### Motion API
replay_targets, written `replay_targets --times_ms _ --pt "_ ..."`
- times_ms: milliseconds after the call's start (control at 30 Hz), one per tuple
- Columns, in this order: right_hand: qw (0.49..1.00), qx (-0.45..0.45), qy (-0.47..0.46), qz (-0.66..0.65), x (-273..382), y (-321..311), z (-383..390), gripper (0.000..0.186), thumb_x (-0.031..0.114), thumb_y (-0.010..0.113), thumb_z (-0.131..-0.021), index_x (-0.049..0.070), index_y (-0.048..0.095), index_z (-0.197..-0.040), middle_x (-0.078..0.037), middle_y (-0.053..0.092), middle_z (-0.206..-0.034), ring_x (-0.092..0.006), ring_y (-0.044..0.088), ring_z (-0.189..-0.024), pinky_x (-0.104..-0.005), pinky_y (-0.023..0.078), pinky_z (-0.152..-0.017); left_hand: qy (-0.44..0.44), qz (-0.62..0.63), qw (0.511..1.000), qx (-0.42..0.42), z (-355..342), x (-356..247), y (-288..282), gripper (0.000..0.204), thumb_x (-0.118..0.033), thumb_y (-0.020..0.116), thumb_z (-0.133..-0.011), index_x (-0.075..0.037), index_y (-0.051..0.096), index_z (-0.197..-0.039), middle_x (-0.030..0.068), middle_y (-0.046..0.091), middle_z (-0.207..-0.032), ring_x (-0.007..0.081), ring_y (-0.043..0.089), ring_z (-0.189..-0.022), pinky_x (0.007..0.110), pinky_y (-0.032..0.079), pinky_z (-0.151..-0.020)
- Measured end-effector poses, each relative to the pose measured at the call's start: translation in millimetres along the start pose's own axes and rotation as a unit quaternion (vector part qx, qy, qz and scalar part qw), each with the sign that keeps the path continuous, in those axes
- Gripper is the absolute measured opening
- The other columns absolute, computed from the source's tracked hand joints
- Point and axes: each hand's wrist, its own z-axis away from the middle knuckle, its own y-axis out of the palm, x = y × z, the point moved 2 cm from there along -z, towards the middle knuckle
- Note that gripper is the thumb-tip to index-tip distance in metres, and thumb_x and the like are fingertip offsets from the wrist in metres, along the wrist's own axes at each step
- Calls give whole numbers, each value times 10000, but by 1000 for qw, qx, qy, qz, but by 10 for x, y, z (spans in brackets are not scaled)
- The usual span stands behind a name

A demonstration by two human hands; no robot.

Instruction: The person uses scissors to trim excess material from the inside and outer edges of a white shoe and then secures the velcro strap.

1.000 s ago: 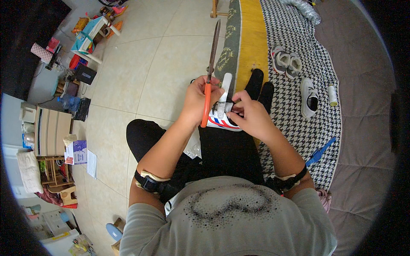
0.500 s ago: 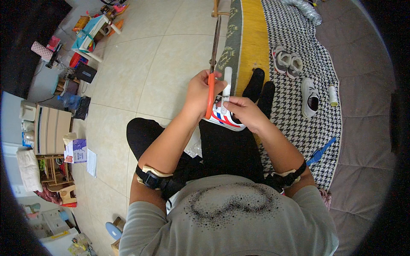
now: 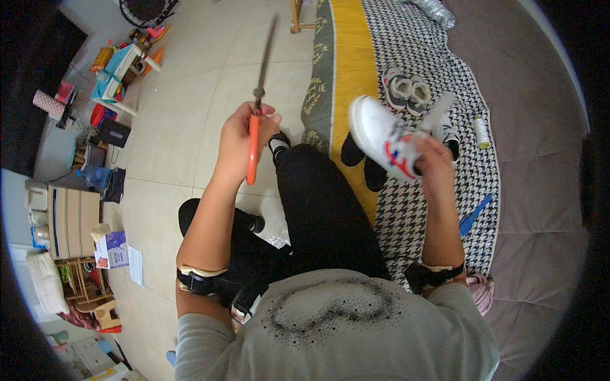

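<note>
The shoe [image 3: 381, 143] is white with red-blue stripes, gripped by the right hand [image 3: 433, 162]. The left hand [image 3: 244, 133] clasps orange scissors [image 3: 256, 117]. The hands have parted since before.

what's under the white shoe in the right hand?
The white shoe is held in the air by the right hand. Below it show a black-socked foot and the houndstooth mat; whatever lies directly beneath is covered.

I see soft, even daylight on the pale floor [image 3: 190, 114], with faint shadows and no harsh glare. Fisheye bending curves the tile lines, the rim falls to black, and the raised white shoe [image 3: 381, 136] blurs slightly.
</note>
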Motion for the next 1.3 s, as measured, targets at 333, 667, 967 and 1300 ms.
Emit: replay_targets --times_ms 333,667,967,1300 --pt "971 -196 -102 -86 434 -790 133 251 178 521 -859 -37 612 -951 -70 622 -823 -108 570 -660 -201 431 -602 247 -393 841 277 -116 659 1883 484 -318 687 -668 -51 554 -1049 145 614 -899 286 610 -828 397 499 -685" --pt "986 -96 -52 -124 338 -106 -206 223 147 528 -842 -36 618 -932 -101 636 -902 -158 607 -784 -255 475 -706 241 -365 836 331 102 1103 2475 475 -229 688 -653 6 533 -1035 173 569 -947 315 562 -905 400 485 -757" --pt "978 127 43 -161 331 1673 -873 221 155 526 -842 -30 625 -911 -98 634 -810 -146 606 -672 -243 478 -622 47 -49 998 -9 -263 760 413 106 -42 600 -789 -22 596 -893 65 620 -868 125 575 -757 249 453 -716" --pt "960 180 173 -127 -594 3544 -1069 309 309 537 -846 20 637 -796 4 545 -630 -64 452 -510 -212 318 -435 109 2 964 -244 -717 949 -1032 130 -3 603 -791 -3 592 -921 31 607 -819 80 553 -708 218 456 -626"
